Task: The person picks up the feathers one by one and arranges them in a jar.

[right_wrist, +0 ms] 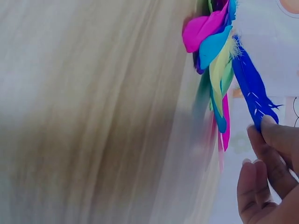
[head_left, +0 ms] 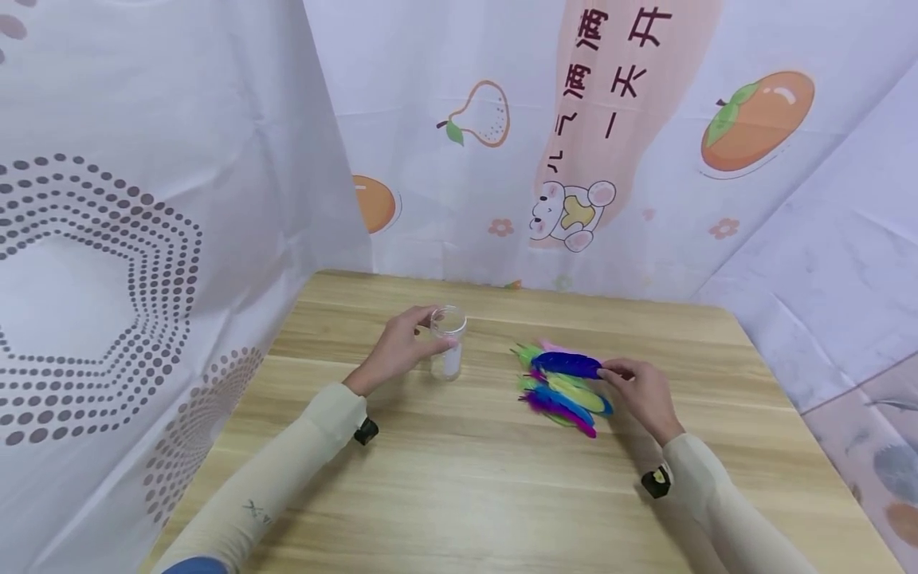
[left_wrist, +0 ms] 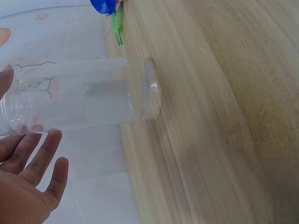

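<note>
A clear, see-through jar stands upright on the wooden table, and my left hand grips it near the rim from the left. In the left wrist view the jar shows its thick base, with thumb and fingers on opposite sides of its neck. To the right lies a loose pile of coloured feathers in green, yellow, light blue, purple and pink. My right hand pinches the tip of a dark blue feather between thumb and forefinger. That blue feather is lifted beside the pile in the right wrist view.
The wooden table carries the jar and the feathers. A white printed curtain hangs behind its far edge, with more cloth on the left and right sides. Black wrist cameras sit below both hands.
</note>
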A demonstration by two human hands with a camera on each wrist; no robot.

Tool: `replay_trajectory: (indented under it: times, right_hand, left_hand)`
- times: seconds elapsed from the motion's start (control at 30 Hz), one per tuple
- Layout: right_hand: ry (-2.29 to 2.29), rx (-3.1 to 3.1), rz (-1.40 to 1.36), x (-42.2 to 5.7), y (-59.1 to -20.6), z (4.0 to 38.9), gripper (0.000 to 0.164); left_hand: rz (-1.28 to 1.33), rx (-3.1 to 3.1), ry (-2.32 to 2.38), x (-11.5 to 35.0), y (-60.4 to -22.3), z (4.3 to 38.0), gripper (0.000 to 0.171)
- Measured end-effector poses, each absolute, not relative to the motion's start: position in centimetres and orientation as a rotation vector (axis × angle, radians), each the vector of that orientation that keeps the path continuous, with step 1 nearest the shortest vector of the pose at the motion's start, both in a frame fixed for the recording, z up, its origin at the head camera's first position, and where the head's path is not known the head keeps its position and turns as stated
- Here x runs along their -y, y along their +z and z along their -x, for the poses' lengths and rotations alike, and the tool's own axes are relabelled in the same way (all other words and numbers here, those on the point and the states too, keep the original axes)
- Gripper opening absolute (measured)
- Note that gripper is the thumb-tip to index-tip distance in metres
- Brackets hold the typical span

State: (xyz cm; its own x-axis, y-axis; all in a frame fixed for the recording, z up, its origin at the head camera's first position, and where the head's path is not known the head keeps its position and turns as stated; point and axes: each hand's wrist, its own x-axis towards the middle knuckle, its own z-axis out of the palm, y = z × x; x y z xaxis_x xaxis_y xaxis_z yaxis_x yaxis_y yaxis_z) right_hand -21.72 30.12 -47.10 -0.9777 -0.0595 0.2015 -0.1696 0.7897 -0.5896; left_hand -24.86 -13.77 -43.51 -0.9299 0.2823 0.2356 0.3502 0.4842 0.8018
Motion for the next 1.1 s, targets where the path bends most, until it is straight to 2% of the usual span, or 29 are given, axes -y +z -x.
replay_trajectory:
  times: [0.43, 0.9, 1.1]
  right_hand:
    - [0.981, 2.716, -0.094, -30.2, -47.2, 21.5, 0.031]
    - [1.002, 2.651, -0.1, -29.0, -46.5, 21.5, 0.03]
    - [1.004, 2.64, -0.101, -28.2, -46.0, 22.1, 0.033]
  left_hand:
    - [0.64, 2.631, -1.393, 13.1, -43.7, 24.8, 0.039]
    - [0.656, 2.645, -1.372, 13.8, -43.7, 25.1, 0.06]
    - [0.662, 2.642, -1.352, 14.2, -43.5, 25.0, 0.058]
